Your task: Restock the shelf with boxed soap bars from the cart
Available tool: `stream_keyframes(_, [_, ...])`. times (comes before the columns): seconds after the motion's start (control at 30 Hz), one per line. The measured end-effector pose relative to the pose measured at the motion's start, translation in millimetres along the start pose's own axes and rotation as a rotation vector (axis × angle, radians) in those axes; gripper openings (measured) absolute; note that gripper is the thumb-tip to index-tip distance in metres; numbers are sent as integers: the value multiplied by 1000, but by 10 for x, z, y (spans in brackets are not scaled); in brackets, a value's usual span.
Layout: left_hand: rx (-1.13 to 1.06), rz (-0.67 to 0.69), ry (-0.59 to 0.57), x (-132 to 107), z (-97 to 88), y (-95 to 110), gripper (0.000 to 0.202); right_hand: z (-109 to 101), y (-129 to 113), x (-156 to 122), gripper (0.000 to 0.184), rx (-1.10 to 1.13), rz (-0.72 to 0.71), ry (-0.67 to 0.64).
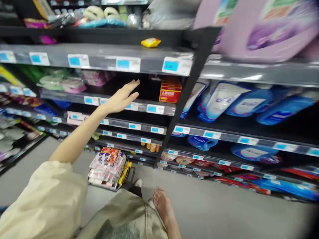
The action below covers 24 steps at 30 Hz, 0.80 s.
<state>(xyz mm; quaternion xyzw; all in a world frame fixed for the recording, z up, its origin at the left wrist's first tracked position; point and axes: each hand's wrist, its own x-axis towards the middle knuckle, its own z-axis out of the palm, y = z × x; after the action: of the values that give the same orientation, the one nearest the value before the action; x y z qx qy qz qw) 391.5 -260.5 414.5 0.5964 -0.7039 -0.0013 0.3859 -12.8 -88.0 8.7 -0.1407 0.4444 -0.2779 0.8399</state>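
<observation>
My left hand [122,97] is stretched forward at a shelf, palm down, with its fingers extended and nothing in it. It is level with a dark gap on the shelf, between pink packages [94,77] to its left and a stack of red boxes [170,94] to its right. I cannot tell whether it touches the shelf edge. Low beside my leg hangs my right hand [161,203], with its fingers loosely apart and nothing in them. A small yellow packet [151,42] lies on the shelf above.
A low cart [113,190] stacked with boxed goods stands on the floor by my feet. Blue bottles [246,103] line the right-hand shelves, with large purple containers [261,30] above. An upright post [185,89] divides the shelf bays. Price tags [128,64] run along the shelf edges.
</observation>
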Motion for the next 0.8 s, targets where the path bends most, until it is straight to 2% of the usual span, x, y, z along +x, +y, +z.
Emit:
stream_keyframes(0.07, [46, -126, 135, -908, 160, -2, 35, -56, 167, -79, 39, -93, 27, 83])
stream_keyframes(0.1, [89, -219, 153, -1393, 288, 21, 32, -64, 225, -136, 42, -135, 32, 125])
stream_keyframes(0.13, [146, -326, 102, -1877, 440, 61, 32, -60, 260, -201, 44, -193, 28, 145])
stream_keyframes(0.17, [199, -415, -70, -2343, 611, 122, 31, -42, 271, -270, 45, -270, 3, 158])
stream_keyframes(0.2, [224, -462, -294, -2777, 798, 205, 25, -10, 259, -341, 46, -363, -49, 166])
stream_keyframes(0.23, [194, -473, -420, -3165, 995, 312, 14, 36, 231, -410, 45, -473, -126, 171])
stream_keyframes(0.3, [106, -408, -685, -3771, 1407, 592, 3, 165, 160, -535, 41, -706, -334, 169])
stream_keyframes(0.33, [76, -384, -761, -3984, 1613, 753, 5, 246, 134, -584, 36, -798, -425, 157])
stream_keyframes(0.37, [36, -364, -808, -4139, 1810, 913, 11, 333, 122, -620, 29, -872, -489, 134])
stream_keyframes(0.43, [-58, -333, -845, -4297, 2133, 1166, 18, 514, 133, -642, 19, -986, -539, 18])
stream_keyframes(0.5, [-136, -298, -845, -4306, 2292, 1240, 27, 693, 146, -594, 27, -1073, -539, -162])
stream_keyframes(0.53, [-158, -277, -818, -4277, 2291, 1199, 34, 782, 132, -550, 31, -1114, -547, -248])
stream_keyframes(0.6, [-175, -271, -668, -4190, 2137, 1009, 47, 973, 47, -451, 43, -1186, -618, -346])
stream_keyframes(0.7, [-248, -390, -303, -4054, 1718, 701, 67, 1306, -99, -344, 77, -1240, -798, -358])
stream_keyframes(0.73, [-314, -426, -223, -4015, 1591, 642, 73, 1422, -99, -328, 84, -1242, -836, -373])
stream_keyframes(0.8, [-498, -438, -165, -3958, 1407, 598, 80, 1641, 27, -317, 87, -1207, -851, -428])
